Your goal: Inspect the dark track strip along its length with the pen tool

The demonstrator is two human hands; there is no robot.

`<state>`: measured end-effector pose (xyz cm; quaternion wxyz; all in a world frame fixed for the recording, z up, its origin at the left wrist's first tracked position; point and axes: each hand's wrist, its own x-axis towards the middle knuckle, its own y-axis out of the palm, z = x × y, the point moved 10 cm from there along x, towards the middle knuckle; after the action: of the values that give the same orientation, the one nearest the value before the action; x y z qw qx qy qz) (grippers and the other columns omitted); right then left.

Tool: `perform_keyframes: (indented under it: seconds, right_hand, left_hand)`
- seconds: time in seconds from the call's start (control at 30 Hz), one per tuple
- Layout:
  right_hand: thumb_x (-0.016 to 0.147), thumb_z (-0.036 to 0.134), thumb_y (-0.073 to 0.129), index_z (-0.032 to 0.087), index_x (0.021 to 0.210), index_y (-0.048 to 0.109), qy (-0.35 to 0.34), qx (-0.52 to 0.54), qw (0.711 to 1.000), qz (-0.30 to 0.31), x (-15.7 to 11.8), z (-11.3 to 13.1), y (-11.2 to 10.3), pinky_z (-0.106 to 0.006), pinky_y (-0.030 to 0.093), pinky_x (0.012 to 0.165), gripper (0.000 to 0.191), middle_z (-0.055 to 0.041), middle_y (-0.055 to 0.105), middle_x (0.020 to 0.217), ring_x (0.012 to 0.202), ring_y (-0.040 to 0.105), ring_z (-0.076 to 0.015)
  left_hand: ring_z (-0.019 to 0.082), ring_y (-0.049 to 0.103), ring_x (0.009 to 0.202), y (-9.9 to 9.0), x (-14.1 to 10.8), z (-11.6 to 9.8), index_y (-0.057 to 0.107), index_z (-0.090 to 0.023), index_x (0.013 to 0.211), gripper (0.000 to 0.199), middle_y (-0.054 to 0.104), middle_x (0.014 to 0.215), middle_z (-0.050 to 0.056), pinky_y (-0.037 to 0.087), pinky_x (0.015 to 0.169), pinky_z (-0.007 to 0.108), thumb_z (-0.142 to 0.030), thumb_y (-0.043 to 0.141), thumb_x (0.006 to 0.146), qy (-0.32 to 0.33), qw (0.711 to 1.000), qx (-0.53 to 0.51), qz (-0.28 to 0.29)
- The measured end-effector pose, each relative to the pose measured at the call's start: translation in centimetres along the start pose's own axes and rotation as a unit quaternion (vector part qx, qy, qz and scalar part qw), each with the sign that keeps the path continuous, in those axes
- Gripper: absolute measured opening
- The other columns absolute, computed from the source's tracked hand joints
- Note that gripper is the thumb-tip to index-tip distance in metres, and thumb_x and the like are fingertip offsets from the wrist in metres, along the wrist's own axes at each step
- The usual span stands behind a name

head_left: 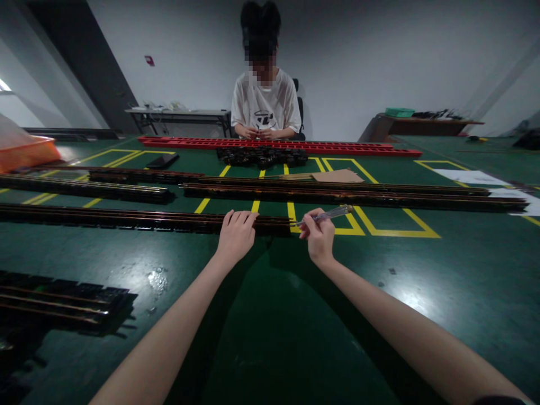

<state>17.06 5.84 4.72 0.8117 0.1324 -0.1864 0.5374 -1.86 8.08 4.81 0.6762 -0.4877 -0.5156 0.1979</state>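
A long black strip (169, 219) with thin copper-coloured lines along it lies crosswise in front of me on the green table. My left hand (237, 235) is closed over the strip near its right end, fingers bent over the far edge. In my right hand (320, 235) is a screwdriver (337, 211) with a clear handle, gripped like a pen. The handle points right and slightly up. Its thin tip meets or nearly meets the strip's right end; contact is too small to tell.
More black strips (358, 194) lie beyond, others (63, 304) at near left. Farther back are a phone (162, 161), cardboard (337, 176), a black parts pile (261, 156) and red slotted rails (270, 145). A person (265, 104) sits opposite. An orange bin (29, 152) stands left.
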Motion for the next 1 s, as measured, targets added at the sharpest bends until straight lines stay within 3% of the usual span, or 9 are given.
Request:
perform_keyframes:
  seconds: [0.63, 0.83, 1.0]
  right_hand:
    - [0.081, 0.029, 0.052, 0.019, 0.069, 0.049, 0.001, 0.011, 1.000, 0.005, 0.1, 0.1, 0.0, -0.019, 0.035, 0.035, 0.016, 0.0044, 0.054, 0.053, 0.038, 0.050, -0.0079]
    - [0.080, 0.031, 0.053, 0.019, 0.068, 0.050, 0.023, 0.020, 0.999, -0.023, 0.2, -0.3, -0.9, -0.020, 0.035, 0.035, 0.017, 0.0051, 0.052, 0.053, 0.039, 0.048, -0.0090]
    - [0.081, 0.031, 0.052, 0.021, 0.071, 0.049, 0.013, -0.003, 0.996, -0.091, 0.4, -0.3, -2.3, -0.023, 0.036, 0.037, 0.015, 0.0062, 0.050, 0.052, 0.039, 0.047, -0.0110]
  left_hand:
    - [0.024, 0.055, 0.109, 0.0, 0.0, 0.1, 0.058, -0.012, 0.118, 0.038, 0.064, 0.114, 0.010, 0.034, 0.105, 0.044, -0.010, 0.038, 0.086, 0.002, 1.000, -0.014, 0.003]
    - [0.022, 0.055, 0.108, -0.1, 0.0, 1.0, 0.058, -0.014, 0.117, 0.036, 0.064, 0.113, 0.008, 0.033, 0.107, 0.042, -0.014, 0.040, 0.086, -0.023, 0.999, -0.029, -0.002]
    - [0.025, 0.053, 0.112, -0.4, -0.2, 2.4, 0.060, -0.016, 0.114, 0.035, 0.063, 0.115, 0.009, 0.028, 0.109, 0.045, -0.025, 0.048, 0.083, -0.086, 0.996, -0.011, -0.024]
